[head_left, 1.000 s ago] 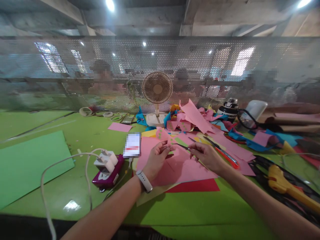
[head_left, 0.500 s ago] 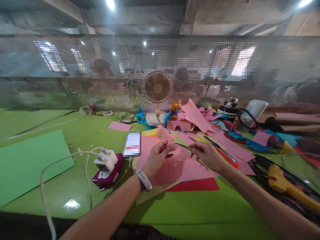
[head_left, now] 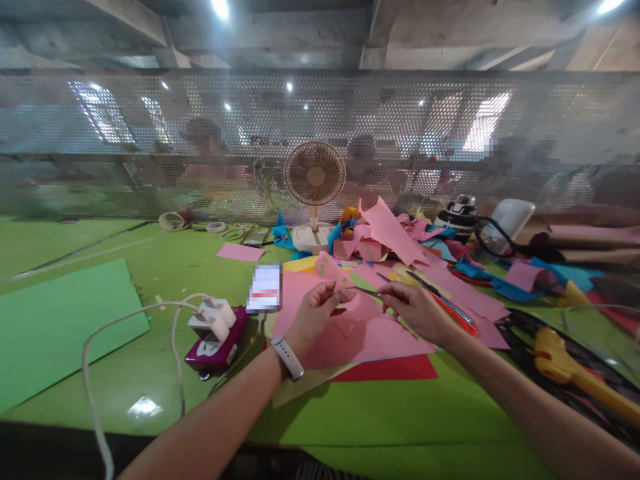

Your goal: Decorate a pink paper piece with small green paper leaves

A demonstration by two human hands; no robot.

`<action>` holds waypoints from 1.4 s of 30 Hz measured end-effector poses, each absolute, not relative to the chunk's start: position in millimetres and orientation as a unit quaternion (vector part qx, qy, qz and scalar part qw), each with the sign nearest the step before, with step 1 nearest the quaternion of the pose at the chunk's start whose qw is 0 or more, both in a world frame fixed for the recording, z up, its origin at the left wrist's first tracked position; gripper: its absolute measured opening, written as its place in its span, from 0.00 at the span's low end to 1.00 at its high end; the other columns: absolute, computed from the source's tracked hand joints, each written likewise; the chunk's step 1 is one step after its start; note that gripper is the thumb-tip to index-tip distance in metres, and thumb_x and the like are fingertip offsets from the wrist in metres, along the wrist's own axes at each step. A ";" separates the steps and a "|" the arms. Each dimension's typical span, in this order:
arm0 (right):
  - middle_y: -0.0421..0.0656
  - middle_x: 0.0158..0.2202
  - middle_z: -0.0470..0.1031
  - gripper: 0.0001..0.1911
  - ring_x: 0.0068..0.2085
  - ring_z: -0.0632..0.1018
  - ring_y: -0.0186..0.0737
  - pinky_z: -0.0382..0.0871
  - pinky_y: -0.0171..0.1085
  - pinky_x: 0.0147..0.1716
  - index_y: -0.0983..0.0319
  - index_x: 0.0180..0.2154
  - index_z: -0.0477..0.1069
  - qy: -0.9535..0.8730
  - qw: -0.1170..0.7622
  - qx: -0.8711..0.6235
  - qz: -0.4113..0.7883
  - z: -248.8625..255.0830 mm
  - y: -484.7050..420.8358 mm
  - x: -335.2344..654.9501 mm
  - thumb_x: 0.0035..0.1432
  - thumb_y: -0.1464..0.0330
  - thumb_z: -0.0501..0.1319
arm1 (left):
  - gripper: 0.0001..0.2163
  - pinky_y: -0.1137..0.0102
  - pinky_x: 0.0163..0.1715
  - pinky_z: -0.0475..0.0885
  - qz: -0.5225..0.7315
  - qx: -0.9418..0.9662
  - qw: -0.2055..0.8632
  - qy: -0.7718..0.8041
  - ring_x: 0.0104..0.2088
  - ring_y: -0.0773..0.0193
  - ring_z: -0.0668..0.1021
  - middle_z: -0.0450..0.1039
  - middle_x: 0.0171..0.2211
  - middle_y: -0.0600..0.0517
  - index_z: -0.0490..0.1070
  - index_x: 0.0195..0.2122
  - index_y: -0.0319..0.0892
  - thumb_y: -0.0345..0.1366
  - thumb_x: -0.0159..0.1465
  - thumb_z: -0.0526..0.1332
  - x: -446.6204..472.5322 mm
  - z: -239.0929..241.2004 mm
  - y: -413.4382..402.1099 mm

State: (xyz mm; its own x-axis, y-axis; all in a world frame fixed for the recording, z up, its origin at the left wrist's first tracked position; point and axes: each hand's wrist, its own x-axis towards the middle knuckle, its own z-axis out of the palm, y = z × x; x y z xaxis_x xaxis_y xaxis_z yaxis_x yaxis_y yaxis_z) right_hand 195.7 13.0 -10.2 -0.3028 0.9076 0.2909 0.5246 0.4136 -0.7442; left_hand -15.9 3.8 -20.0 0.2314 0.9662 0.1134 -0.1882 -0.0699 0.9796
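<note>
Over the sheets of pink paper (head_left: 373, 340) in the middle, my left hand (head_left: 317, 307) is closed in a pinch. What lies between its fingertips is too small to make out. My right hand (head_left: 413, 305) grips a pair of dark tweezers (head_left: 367, 291), whose thin curved tip points left and reaches the left fingertips. Just beyond the left hand is a strip of pink paper with green dots (head_left: 325, 267); whether the fingers touch it I cannot tell. A red-handled craft knife (head_left: 457, 315) lies right of my right hand.
A phone (head_left: 265, 288) and a purple power strip (head_left: 217, 343) with white chargers and cables are at left. Behind stand a fan (head_left: 315, 175) and a heap of pink and blue paper scraps (head_left: 393, 230). At right lies a yellow tool (head_left: 560, 357); green card (head_left: 75, 327) is far left.
The tweezers have tilted slightly, with my right hand barely shifted. My left hand keeps its pinch in nearly the same spot.
</note>
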 end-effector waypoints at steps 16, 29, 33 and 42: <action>0.39 0.31 0.75 0.11 0.32 0.74 0.36 0.62 0.32 0.31 0.59 0.37 0.71 -0.811 0.309 -0.489 0.093 4.2 3.2 194.8 0.59 0.67 0.52 | 0.11 0.68 0.39 0.68 0.484 0.553 0.562 0.381 0.42 0.61 0.74 0.74 0.40 0.48 0.67 0.39 0.42 0.43 0.59 0.58 -16.1 -19.9 4.2; 0.43 0.36 0.77 0.12 0.36 0.75 0.40 0.65 0.35 0.34 0.58 0.38 0.72 -0.825 0.306 -0.472 0.053 5.6 1.3 193.9 0.59 0.67 0.50 | 0.13 0.68 0.37 0.68 0.477 0.551 0.557 0.398 0.39 0.61 0.75 0.74 0.36 0.48 0.68 0.36 0.41 0.46 0.56 0.59 -15.8 -16.3 3.2; 0.43 0.36 0.77 0.12 0.36 0.75 0.40 0.65 0.35 0.35 0.59 0.38 0.71 -0.826 0.304 -0.472 0.049 5.3 1.0 193.4 0.60 0.67 0.50 | 0.13 0.69 0.36 0.68 0.477 0.554 0.551 0.403 0.39 0.62 0.74 0.73 0.36 0.49 0.69 0.36 0.42 0.45 0.56 0.60 -16.4 -18.8 5.0; 0.42 0.35 0.76 0.11 0.35 0.75 0.39 0.64 0.34 0.34 0.59 0.38 0.71 -0.827 0.300 -0.473 0.050 6.7 0.2 193.3 0.60 0.67 0.51 | 0.13 0.69 0.37 0.68 0.485 0.554 0.542 0.404 0.37 0.63 0.74 0.74 0.35 0.48 0.69 0.36 0.40 0.44 0.57 0.59 -16.3 -19.0 6.6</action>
